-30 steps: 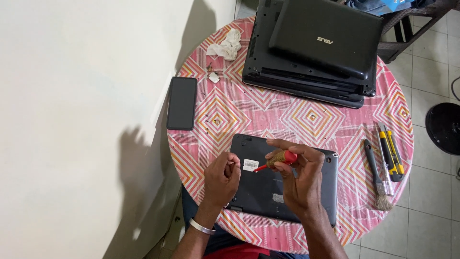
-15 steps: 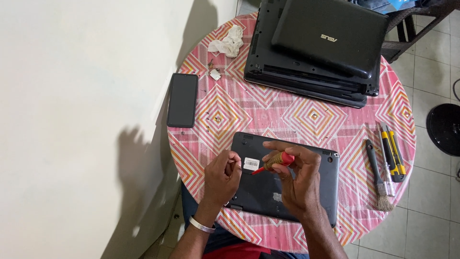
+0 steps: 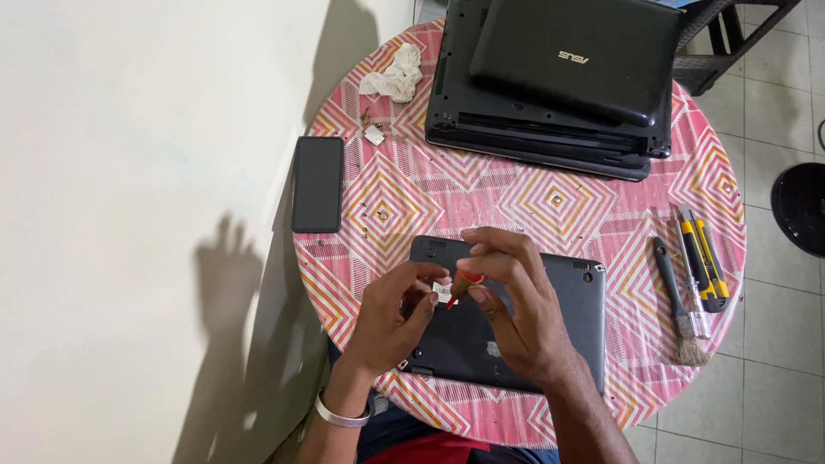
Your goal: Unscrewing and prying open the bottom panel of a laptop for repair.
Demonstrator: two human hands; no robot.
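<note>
The right hand (image 3: 524,301) grips a red screwdriver (image 3: 461,287); the left hand's (image 3: 395,318) curled grip rests on the upturned laptop (image 3: 563,331).

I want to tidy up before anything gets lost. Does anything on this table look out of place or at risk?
Yes. Tiny loose screws lie scattered on the tablecloth near the crumpled tissue, easy to lose. The phone sits right at the table edge and overhangs slightly. The two stacked laptops also jut past the far rim.
</note>
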